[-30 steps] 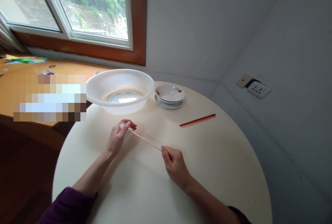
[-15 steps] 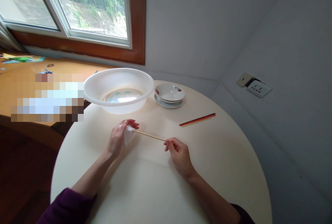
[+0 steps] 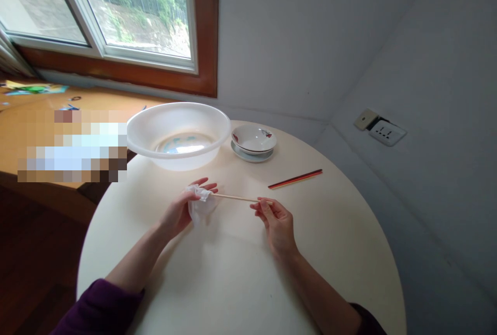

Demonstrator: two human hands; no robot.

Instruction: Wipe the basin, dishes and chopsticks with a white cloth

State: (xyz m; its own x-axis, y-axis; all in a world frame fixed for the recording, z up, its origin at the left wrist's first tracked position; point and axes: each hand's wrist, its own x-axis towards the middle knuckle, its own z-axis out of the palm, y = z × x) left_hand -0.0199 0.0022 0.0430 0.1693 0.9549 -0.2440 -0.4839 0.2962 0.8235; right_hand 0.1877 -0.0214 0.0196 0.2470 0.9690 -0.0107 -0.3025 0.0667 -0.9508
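Observation:
A thin, light wooden chopstick (image 3: 235, 198) spans the gap between my two hands, above the table. My left hand (image 3: 182, 208) holds a white tissue (image 3: 202, 195) with the thumb on top, and the chopstick's left end goes into its folds. Some fingers of that hand stretch out beyond the tissue, whose loose part hangs down. My right hand (image 3: 280, 223) pinches the chopstick's other end between thumb and fingers. To the right, a few dark, red and light chopsticks (image 3: 295, 178) lie side by side on the table.
A large translucent white basin (image 3: 178, 156) stands at the back left of the round table (image 3: 233, 288). Beside it sit a stacked bowl (image 3: 254, 139) and plate (image 3: 252, 157). A wooden desk (image 3: 23, 133) adjoins on the left; a wall socket (image 3: 388, 132) is at the right.
Both hands have shifted a little to the right with the chopstick. My left fingers have opened out and turned upward, so more of the tissue shows, its loose part hanging lower.

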